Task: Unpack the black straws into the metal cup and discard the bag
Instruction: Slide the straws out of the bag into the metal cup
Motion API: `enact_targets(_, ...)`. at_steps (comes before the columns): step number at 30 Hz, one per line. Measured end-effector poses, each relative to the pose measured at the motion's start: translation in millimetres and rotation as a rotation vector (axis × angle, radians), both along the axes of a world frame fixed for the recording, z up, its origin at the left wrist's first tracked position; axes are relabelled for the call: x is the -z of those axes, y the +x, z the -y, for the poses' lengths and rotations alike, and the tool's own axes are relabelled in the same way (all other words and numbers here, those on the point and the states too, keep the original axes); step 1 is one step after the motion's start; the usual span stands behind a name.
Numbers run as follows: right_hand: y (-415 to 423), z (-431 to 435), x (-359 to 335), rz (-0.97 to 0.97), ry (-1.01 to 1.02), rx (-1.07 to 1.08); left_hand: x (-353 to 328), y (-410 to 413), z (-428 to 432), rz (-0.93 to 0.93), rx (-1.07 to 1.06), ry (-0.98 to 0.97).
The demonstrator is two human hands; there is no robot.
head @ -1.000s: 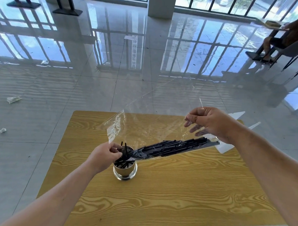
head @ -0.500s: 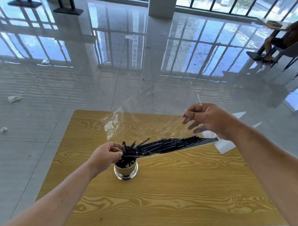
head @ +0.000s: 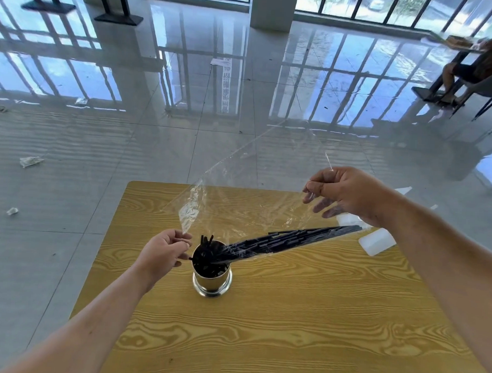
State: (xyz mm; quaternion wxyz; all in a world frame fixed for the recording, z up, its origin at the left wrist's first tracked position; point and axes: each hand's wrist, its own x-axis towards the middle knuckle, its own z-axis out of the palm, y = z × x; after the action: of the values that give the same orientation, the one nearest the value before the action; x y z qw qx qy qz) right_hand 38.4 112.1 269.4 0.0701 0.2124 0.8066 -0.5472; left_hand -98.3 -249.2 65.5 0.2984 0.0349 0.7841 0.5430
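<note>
A clear plastic bag (head: 247, 203) is stretched between my hands above the wooden table (head: 289, 323). My left hand (head: 163, 253) pinches the bag's open, crumpled end just left of the metal cup (head: 212, 282). My right hand (head: 343, 193) pinches the bag's far upper edge, raised higher. A bundle of black straws (head: 290, 240) lies slanted along the bag's lower fold, its lower ends at the cup's mouth. Several straws stand or lie inside the cup.
A white object (head: 377, 243) lies on the table's right side under my right arm. Scraps of plastic (head: 30, 161) lie on the glossy floor at the left. A seated person (head: 470, 63) and chairs are at the far right.
My right hand has lifted the bag's far end a little. More straws have slid down into the cup. My left hand stays by the cup's rim.
</note>
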Motion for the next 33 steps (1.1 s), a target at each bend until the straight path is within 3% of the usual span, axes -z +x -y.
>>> enact_targets(8, -5.2, 9.3, -7.0, 0.0, 0.053, -0.025, 12.2, -2.4, 4.1, -0.136, 0.146, -0.13)
enact_targets(33, -20.9, 38.4, -24.7, -0.027, 0.276, -0.083, 20.8, 3.5, -7.6, 0.035, 0.278, -0.104)
